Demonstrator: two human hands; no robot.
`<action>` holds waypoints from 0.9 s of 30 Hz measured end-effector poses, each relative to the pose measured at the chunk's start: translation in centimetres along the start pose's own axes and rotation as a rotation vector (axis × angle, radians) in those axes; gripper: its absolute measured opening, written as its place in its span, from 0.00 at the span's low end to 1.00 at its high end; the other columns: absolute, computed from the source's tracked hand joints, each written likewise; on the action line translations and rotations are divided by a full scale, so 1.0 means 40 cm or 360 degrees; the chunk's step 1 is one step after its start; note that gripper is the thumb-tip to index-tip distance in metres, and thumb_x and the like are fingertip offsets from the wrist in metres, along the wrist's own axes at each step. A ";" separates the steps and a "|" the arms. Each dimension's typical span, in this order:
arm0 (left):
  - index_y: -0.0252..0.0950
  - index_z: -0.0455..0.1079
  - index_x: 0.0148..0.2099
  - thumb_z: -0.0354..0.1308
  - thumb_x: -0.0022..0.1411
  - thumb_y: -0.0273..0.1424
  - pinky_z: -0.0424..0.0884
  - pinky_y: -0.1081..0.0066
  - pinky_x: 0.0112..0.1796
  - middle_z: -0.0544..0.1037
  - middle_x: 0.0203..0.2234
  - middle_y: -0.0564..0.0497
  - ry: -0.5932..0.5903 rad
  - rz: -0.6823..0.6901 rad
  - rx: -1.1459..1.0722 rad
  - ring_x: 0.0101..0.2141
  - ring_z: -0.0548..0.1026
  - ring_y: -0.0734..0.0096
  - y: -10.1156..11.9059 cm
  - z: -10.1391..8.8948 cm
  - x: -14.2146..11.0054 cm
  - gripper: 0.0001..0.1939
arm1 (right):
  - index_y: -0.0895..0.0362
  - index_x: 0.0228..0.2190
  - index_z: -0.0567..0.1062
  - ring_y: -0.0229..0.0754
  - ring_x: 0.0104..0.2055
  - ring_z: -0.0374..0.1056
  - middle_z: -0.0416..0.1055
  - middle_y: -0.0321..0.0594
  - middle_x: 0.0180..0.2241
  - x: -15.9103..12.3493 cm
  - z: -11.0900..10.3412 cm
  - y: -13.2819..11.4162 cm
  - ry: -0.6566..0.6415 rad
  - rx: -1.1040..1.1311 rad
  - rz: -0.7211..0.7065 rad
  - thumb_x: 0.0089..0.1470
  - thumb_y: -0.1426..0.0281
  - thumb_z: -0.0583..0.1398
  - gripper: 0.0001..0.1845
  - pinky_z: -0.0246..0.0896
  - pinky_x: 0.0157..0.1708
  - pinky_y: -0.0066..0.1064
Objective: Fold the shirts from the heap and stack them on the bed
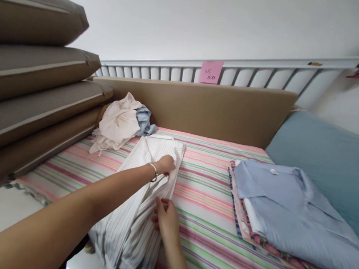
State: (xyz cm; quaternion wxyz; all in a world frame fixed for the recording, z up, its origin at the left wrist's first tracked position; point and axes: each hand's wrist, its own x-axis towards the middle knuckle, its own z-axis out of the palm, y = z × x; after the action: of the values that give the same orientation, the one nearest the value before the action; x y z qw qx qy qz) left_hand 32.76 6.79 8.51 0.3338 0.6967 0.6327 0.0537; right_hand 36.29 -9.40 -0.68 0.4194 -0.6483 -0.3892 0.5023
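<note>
Nearest the camera, the person's left arm (92, 202) reached across the white striped shirt (141, 215), which lay lengthwise, partly rumpled, on a striped sheet (206, 187). Left of the shirt rose a stack of brown cushions (31, 65); between these and the shirt's far end sat a crumpled cream garment (118, 120), touching a pale blue one (144, 121). On the shirt's upper right part, the left hand (166, 165) had its fingers curled together; whether they pinched cloth, I could not tell. Nearer, the right hand (166, 217) was at the shirt's right edge, thumb and fingers bent toward each other, any pinch hidden. Well right of the shirt, a folded blue shirt (289, 211) topped a pile of clothes. The step in hand looked like straightening the shirt's layers; the next move seemed to call for steadying its right edge and smoothing the rumpled near part.
</note>
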 end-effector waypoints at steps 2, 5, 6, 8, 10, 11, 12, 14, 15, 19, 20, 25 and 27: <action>0.32 0.67 0.48 0.54 0.63 0.35 0.72 0.62 0.40 0.72 0.43 0.46 0.0119 -0.0032 -0.0042 0.40 0.73 0.67 -0.037 -0.026 0.003 0.14 | 0.58 0.41 0.65 0.39 0.20 0.68 0.68 0.38 0.28 -0.001 0.000 0.001 -0.0018 -0.0006 0.0018 0.53 0.56 0.53 0.20 0.58 0.12 0.26; 0.29 0.66 0.46 0.54 0.62 0.32 0.72 0.68 0.36 0.74 0.38 0.44 0.0182 -0.0136 -0.0166 0.37 0.74 0.67 -0.098 -0.051 -0.008 0.13 | 0.59 0.42 0.65 0.39 0.21 0.69 0.67 0.38 0.27 -0.004 -0.001 -0.001 -0.0032 -0.0017 0.0050 0.54 0.60 0.52 0.18 0.59 0.13 0.26; 0.28 0.66 0.45 0.54 0.62 0.32 0.72 0.70 0.33 0.75 0.35 0.45 0.0164 -0.0173 -0.0219 0.34 0.75 0.68 -0.117 -0.053 -0.015 0.13 | 0.59 0.42 0.65 0.39 0.21 0.69 0.67 0.37 0.27 -0.004 0.000 -0.001 -0.0034 -0.0022 0.0056 0.54 0.61 0.52 0.17 0.59 0.13 0.26; 0.28 0.65 0.45 0.53 0.62 0.34 0.70 0.74 0.28 0.74 0.28 0.48 0.0106 -0.0226 -0.0322 0.28 0.74 0.71 -0.149 -0.051 -0.026 0.14 | 0.59 0.42 0.65 0.39 0.21 0.69 0.66 0.37 0.27 -0.005 0.001 -0.003 -0.0033 -0.0036 0.0067 0.54 0.63 0.52 0.16 0.59 0.13 0.26; 0.29 0.64 0.44 0.53 0.62 0.38 0.69 0.75 0.26 0.73 0.25 0.50 0.0027 -0.0264 -0.0383 0.24 0.72 0.74 -0.173 -0.047 -0.031 0.16 | 0.59 0.41 0.66 0.38 0.22 0.69 0.66 0.37 0.28 -0.006 0.001 -0.004 -0.0041 -0.0036 0.0077 0.54 0.64 0.52 0.15 0.59 0.13 0.26; 0.29 0.65 0.42 0.53 0.61 0.41 0.69 0.75 0.25 0.72 0.23 0.51 -0.0027 -0.0287 -0.0390 0.22 0.71 0.75 -0.182 -0.046 -0.031 0.17 | 0.59 0.41 0.66 0.38 0.22 0.69 0.66 0.37 0.28 -0.007 0.000 -0.006 -0.0048 -0.0033 0.0083 0.54 0.64 0.52 0.15 0.59 0.13 0.25; 0.30 0.65 0.39 0.55 0.59 0.43 0.68 0.75 0.24 0.71 0.21 0.52 -0.0094 -0.0320 -0.0381 0.21 0.70 0.75 -0.188 -0.046 -0.028 0.19 | 0.59 0.41 0.66 0.38 0.22 0.69 0.66 0.37 0.28 -0.008 -0.001 -0.007 -0.0056 -0.0027 0.0089 0.54 0.65 0.52 0.14 0.59 0.13 0.25; 0.31 0.66 0.33 0.58 0.54 0.47 0.67 0.74 0.22 0.70 0.18 0.51 -0.0270 -0.0405 -0.0322 0.19 0.69 0.74 -0.196 -0.046 -0.023 0.21 | 0.59 0.41 0.66 0.37 0.23 0.69 0.67 0.37 0.28 -0.013 -0.005 -0.011 -0.0073 -0.0012 0.0099 0.54 0.65 0.52 0.14 0.60 0.14 0.25; 0.31 0.67 0.31 0.60 0.51 0.49 0.66 0.73 0.21 0.71 0.17 0.50 -0.0371 -0.0453 -0.0277 0.18 0.69 0.72 -0.197 -0.046 -0.022 0.22 | 0.59 0.42 0.66 0.37 0.23 0.69 0.67 0.37 0.28 -0.015 -0.007 -0.013 -0.0078 -0.0011 0.0111 0.54 0.66 0.52 0.14 0.60 0.14 0.25; 0.33 0.67 0.23 0.65 0.38 0.53 0.64 0.71 0.19 0.72 0.15 0.45 -0.0733 -0.0520 -0.0109 0.19 0.70 0.66 -0.190 -0.035 -0.048 0.27 | 0.60 0.44 0.65 0.39 0.23 0.70 0.67 0.38 0.28 -0.023 -0.007 -0.014 -0.0092 -0.0013 0.0122 0.53 0.64 0.54 0.19 0.61 0.14 0.26; 0.34 0.67 0.22 0.66 0.36 0.54 0.63 0.72 0.19 0.72 0.15 0.46 -0.0782 -0.0487 -0.0093 0.18 0.69 0.67 -0.186 -0.029 -0.061 0.27 | 0.60 0.45 0.65 0.40 0.24 0.70 0.68 0.38 0.29 -0.024 -0.005 -0.013 -0.0107 0.0001 0.0100 0.52 0.63 0.54 0.21 0.60 0.14 0.26; 0.34 0.67 0.21 0.63 0.36 0.57 0.64 0.71 0.24 0.69 0.15 0.52 -0.0762 -0.0120 -0.0163 0.20 0.67 0.71 -0.161 0.007 -0.125 0.29 | 0.58 0.42 0.66 0.42 0.27 0.71 0.70 0.39 0.29 -0.028 0.003 -0.010 -0.0175 0.0022 -0.0030 0.47 0.58 0.58 0.22 0.61 0.14 0.26; 0.33 0.70 0.25 0.62 0.38 0.58 0.66 0.70 0.27 0.73 0.20 0.50 -0.0772 0.0098 -0.0280 0.24 0.69 0.70 -0.149 0.018 -0.142 0.30 | 0.57 0.39 0.67 0.43 0.27 0.71 0.71 0.39 0.30 -0.030 0.001 -0.014 -0.0160 0.0042 -0.0037 0.46 0.58 0.58 0.21 0.61 0.14 0.27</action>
State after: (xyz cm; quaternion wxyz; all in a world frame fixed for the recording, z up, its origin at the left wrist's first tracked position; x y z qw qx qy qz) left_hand 26.99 1.16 6.77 0.5333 0.6764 0.5056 -0.0499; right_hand 36.00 -10.31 0.21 0.4136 -0.6121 -0.4106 0.5344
